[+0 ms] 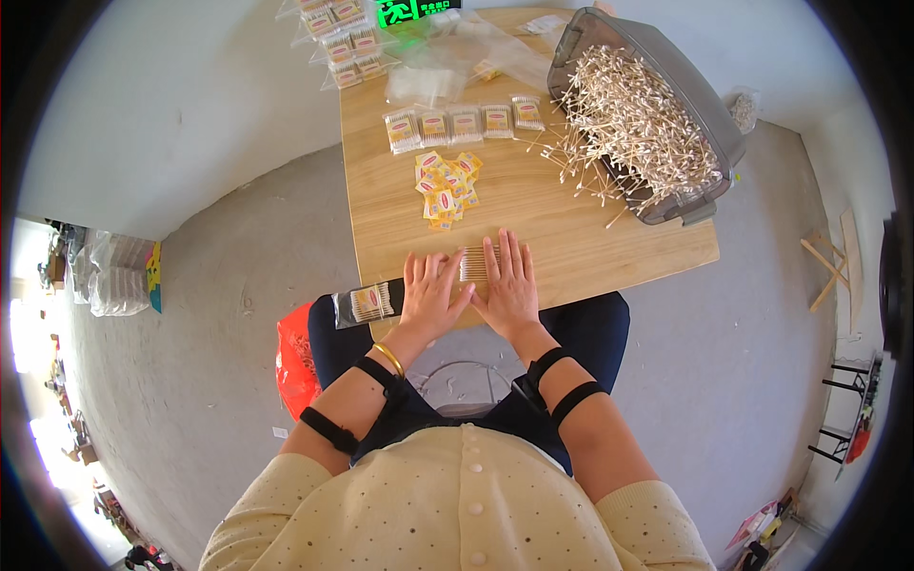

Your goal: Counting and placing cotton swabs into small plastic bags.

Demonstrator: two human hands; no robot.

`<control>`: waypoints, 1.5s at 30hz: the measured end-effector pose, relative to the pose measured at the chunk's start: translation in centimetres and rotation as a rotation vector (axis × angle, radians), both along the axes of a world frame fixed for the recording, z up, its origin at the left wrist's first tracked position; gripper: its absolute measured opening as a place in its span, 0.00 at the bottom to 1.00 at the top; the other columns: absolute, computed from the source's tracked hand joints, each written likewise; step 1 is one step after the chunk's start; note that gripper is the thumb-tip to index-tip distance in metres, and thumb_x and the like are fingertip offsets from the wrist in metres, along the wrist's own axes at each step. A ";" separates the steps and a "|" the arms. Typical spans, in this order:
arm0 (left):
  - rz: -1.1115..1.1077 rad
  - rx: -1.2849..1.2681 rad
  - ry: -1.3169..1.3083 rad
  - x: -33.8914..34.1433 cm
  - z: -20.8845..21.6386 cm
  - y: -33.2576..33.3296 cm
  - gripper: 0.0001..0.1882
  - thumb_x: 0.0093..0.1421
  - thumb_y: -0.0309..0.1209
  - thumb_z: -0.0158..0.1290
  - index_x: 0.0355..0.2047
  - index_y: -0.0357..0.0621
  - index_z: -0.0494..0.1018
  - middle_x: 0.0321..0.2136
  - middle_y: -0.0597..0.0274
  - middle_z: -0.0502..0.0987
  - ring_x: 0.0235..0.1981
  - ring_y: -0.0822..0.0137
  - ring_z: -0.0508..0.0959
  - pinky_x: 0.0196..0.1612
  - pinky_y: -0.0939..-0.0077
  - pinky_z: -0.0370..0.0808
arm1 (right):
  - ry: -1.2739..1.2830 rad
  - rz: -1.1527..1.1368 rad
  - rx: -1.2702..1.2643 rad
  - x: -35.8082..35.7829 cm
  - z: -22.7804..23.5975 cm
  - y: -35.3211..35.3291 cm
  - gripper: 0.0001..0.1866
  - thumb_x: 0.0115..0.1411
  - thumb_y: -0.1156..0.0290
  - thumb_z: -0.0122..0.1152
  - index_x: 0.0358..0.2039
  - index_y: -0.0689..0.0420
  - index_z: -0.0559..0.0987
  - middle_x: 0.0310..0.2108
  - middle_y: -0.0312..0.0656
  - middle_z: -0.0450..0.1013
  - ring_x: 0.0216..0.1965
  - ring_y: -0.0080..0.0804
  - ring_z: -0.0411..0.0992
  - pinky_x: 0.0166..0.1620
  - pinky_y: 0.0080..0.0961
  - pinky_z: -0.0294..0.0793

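Observation:
A small row of cotton swabs (473,265) lies side by side on the table between my hands. My left hand (428,293) is at its left end, fingers spread and slightly bent, the index fingertip touching the swabs. Flat over the row's right end lies my right hand (511,287), fingers stretched out and hiding part of it. The two thumbs nearly meet at the near side. Beyond my left hand is a loose pile of small yellow-and-white printed cards (445,188). By my left wrist, a clear packet of swabs (369,303) rests on a black strip at the table edge.
A grey plastic bin (657,114) heaped with loose swabs leans at the far right, some spilling onto the wooden table (590,262). Several filled packets (465,124) stand in a row beyond the cards, with clear bags (428,84) behind. A red bag (297,357) sits beside my left leg.

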State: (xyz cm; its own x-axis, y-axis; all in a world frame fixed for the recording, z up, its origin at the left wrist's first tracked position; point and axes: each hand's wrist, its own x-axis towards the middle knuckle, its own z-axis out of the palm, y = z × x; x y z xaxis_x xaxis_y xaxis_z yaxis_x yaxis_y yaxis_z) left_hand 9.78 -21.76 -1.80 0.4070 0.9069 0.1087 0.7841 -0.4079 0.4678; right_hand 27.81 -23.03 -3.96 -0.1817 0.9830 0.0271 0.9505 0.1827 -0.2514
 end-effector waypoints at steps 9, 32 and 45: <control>-0.065 0.073 0.017 0.8 -0.1 2.3 0.29 0.67 0.45 0.53 0.63 0.45 0.67 0.55 0.49 0.68 0.62 0.48 0.66 0.72 0.40 0.50 | -0.008 0.012 0.014 0.1 0.2 -0.1 0.49 0.63 0.42 0.56 0.74 0.60 0.55 0.76 0.58 0.47 0.78 0.51 0.41 0.77 0.50 0.40; 0.879 -0.590 -0.807 -17.0 -4.6 -3.1 0.32 0.72 0.51 0.51 0.57 0.30 0.69 0.47 0.52 0.77 0.40 0.67 0.82 0.34 0.71 0.85 | 0.067 0.179 0.049 -7.3 -1.9 -2.1 0.42 0.70 0.50 0.51 0.76 0.59 0.52 0.77 0.57 0.43 0.78 0.51 0.40 0.77 0.51 0.39; 0.887 -0.730 -1.289 -14.6 -7.7 -3.0 0.22 0.69 0.47 0.59 0.47 0.39 0.75 0.38 0.62 0.81 0.37 0.70 0.82 0.42 0.70 0.82 | 0.019 0.174 0.036 -10.0 -0.6 -2.4 0.40 0.69 0.51 0.51 0.75 0.56 0.54 0.77 0.54 0.45 0.78 0.48 0.41 0.77 0.50 0.40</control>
